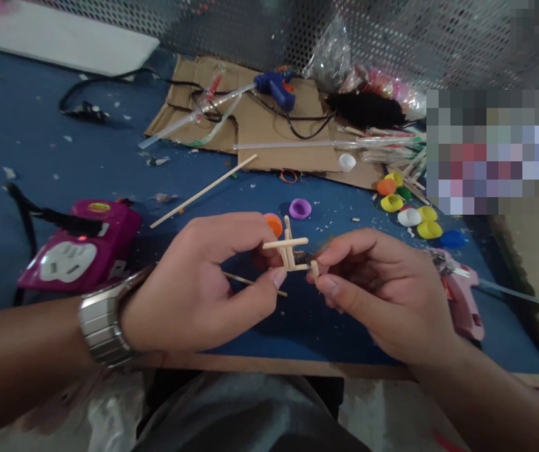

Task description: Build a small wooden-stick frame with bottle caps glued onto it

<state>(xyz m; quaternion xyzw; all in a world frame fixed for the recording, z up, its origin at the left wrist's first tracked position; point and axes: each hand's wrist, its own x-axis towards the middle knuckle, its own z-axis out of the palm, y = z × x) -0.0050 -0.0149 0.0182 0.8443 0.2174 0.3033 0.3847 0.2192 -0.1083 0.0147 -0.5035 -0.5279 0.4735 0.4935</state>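
Observation:
My left hand (213, 276), with a metal watch (105, 323) at the wrist, pinches a small frame of wooden sticks (288, 248) between thumb and forefinger. Across its top lies a short crosspiece. My right hand (382, 276) closes thumb and forefinger on a short piece of wooden stick (315, 270) at the frame's right end; whether the two touch is hard to tell. Beneath my left thumb a thin stick (250, 282) rests on the blue table. An orange bottle cap (273, 224) and a purple bottle cap (300, 209) lie just beyond the frame.
At left stands a magenta power strip (81, 245) with a plugged-in cord. A long wooden stick (203, 191) lies behind my left hand. Cardboard (288, 138) carries a blue glue gun (276, 88). Several caps (410, 216) and a pink glue gun (462, 295) lie at right.

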